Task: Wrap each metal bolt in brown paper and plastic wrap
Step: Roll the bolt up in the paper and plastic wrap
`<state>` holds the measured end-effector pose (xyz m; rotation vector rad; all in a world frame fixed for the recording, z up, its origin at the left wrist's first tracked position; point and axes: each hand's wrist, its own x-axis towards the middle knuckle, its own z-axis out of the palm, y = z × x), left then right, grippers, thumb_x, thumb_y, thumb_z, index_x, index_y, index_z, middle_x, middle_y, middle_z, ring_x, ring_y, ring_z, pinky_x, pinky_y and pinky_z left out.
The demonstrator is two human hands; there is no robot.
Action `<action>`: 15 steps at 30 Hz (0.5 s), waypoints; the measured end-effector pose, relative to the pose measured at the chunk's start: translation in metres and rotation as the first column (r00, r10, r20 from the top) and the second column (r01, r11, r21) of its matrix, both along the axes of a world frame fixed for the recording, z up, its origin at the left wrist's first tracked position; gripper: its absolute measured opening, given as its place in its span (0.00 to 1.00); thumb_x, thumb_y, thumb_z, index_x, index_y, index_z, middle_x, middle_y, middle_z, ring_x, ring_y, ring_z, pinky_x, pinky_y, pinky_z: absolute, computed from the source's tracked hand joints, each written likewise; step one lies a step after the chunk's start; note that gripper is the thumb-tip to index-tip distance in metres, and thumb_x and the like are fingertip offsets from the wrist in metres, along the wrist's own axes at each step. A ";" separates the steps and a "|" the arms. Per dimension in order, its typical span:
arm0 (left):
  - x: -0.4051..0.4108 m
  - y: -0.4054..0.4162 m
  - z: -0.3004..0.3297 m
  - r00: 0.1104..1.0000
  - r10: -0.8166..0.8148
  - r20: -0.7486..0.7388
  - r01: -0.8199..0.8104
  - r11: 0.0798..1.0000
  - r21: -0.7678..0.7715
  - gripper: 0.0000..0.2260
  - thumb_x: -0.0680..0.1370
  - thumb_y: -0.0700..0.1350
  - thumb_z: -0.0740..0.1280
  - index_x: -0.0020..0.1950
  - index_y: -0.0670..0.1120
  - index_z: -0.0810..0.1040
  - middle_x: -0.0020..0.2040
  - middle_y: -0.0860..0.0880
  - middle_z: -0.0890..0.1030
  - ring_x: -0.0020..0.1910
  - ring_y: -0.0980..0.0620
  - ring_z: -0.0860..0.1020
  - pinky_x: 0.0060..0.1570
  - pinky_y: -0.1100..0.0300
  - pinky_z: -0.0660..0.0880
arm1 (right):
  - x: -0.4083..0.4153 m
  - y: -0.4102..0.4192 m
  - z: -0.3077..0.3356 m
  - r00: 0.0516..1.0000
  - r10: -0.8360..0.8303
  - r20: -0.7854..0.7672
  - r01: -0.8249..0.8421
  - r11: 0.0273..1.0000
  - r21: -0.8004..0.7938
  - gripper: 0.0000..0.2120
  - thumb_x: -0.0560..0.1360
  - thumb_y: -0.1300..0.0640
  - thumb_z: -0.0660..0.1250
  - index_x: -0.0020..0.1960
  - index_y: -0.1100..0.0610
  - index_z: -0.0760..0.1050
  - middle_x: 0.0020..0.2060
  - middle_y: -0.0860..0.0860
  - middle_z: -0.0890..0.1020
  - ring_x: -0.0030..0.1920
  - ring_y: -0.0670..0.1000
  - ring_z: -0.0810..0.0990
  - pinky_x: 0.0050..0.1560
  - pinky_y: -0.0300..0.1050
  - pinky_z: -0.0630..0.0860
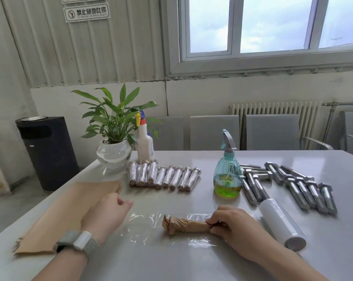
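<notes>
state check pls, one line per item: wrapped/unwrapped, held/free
paper-wrapped bolt: in brown paper, lying on plastic wrap sheet, not yet in plastic.
right hand: pinches the bolt's right end.
left hand: loosely curled, holds nothing.
finished bolts: fully wrapped, in a row.
bare bolts: unwrapped.
wrap roll: lying, free.
brown paper: flat stack.

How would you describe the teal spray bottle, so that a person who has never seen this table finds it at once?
Look at the grey table under the window. Near its middle, between the row of wrapped bolts and the pile of bare metal bolts, stands the teal spray bottle. Unlike the white spray bottle beside the plant, it is transparent, with yellow-green liquid at the bottom.
</notes>
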<state>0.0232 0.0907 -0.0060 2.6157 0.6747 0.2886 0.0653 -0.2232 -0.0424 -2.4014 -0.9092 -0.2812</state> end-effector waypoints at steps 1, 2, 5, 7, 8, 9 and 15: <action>0.000 0.000 -0.001 0.999 0.019 -0.044 -0.016 0.997 0.074 0.20 0.75 0.66 0.61 0.38 0.51 0.74 0.43 0.55 0.79 0.46 0.49 0.78 0.49 0.57 0.75 | 0.000 0.000 0.000 1.000 0.001 -0.002 -0.001 1.000 0.003 0.07 0.75 0.55 0.71 0.52 0.47 0.82 0.40 0.32 0.72 0.44 0.36 0.71 0.46 0.27 0.66; 0.001 -0.003 -0.003 0.997 0.019 -0.080 -0.011 0.994 0.109 0.24 0.75 0.69 0.59 0.34 0.49 0.73 0.40 0.55 0.78 0.44 0.50 0.78 0.47 0.59 0.75 | 0.001 0.000 0.000 1.000 0.004 -0.003 -0.004 1.000 0.006 0.07 0.75 0.55 0.71 0.52 0.47 0.82 0.40 0.32 0.72 0.44 0.36 0.71 0.46 0.26 0.66; 0.005 -0.010 -0.010 0.991 -0.026 -0.132 0.037 0.996 0.086 0.28 0.72 0.71 0.62 0.27 0.48 0.72 0.38 0.52 0.79 0.45 0.51 0.79 0.48 0.59 0.75 | 0.001 0.000 0.000 1.000 0.011 -0.002 -0.011 1.000 0.010 0.07 0.74 0.55 0.71 0.51 0.47 0.82 0.40 0.32 0.72 0.44 0.36 0.71 0.46 0.26 0.66; 0.008 -0.010 -0.015 0.990 -0.065 -0.122 0.068 0.997 0.021 0.23 0.72 0.67 0.67 0.27 0.50 0.75 0.42 0.48 0.80 0.50 0.48 0.80 0.52 0.56 0.77 | 0.002 0.000 -0.001 1.000 0.017 0.002 -0.017 1.000 0.012 0.06 0.74 0.55 0.71 0.51 0.48 0.82 0.40 0.32 0.72 0.45 0.36 0.72 0.47 0.26 0.66; 0.009 -0.009 -0.018 0.992 -0.082 -0.100 0.081 0.997 -0.014 0.22 0.72 0.65 0.68 0.28 0.51 0.75 0.42 0.47 0.79 0.49 0.46 0.80 0.52 0.55 0.77 | 0.002 -0.001 -0.002 1.000 0.019 0.007 -0.019 1.000 0.009 0.06 0.75 0.55 0.71 0.51 0.47 0.82 0.40 0.32 0.72 0.47 0.37 0.72 0.48 0.27 0.66; 0.010 -0.009 -0.021 0.994 -0.092 -0.066 0.089 0.995 -0.041 0.20 0.73 0.63 0.69 0.28 0.51 0.76 0.41 0.47 0.79 0.48 0.46 0.80 0.51 0.55 0.77 | 0.002 -0.001 -0.002 1.000 0.021 0.012 -0.021 1.000 0.006 0.06 0.75 0.55 0.71 0.51 0.47 0.82 0.40 0.32 0.72 0.48 0.38 0.73 0.49 0.27 0.66; 0.012 -0.013 -0.025 0.988 -0.060 0.140 0.074 0.993 -0.096 0.14 0.78 0.57 0.66 0.39 0.50 0.74 0.39 0.54 0.78 0.42 0.50 0.77 0.39 0.57 0.70 | 0.004 -0.001 0.000 0.999 0.044 0.029 -0.044 0.999 -0.001 0.06 0.75 0.55 0.70 0.51 0.47 0.81 0.41 0.33 0.72 0.51 0.41 0.74 0.52 0.34 0.70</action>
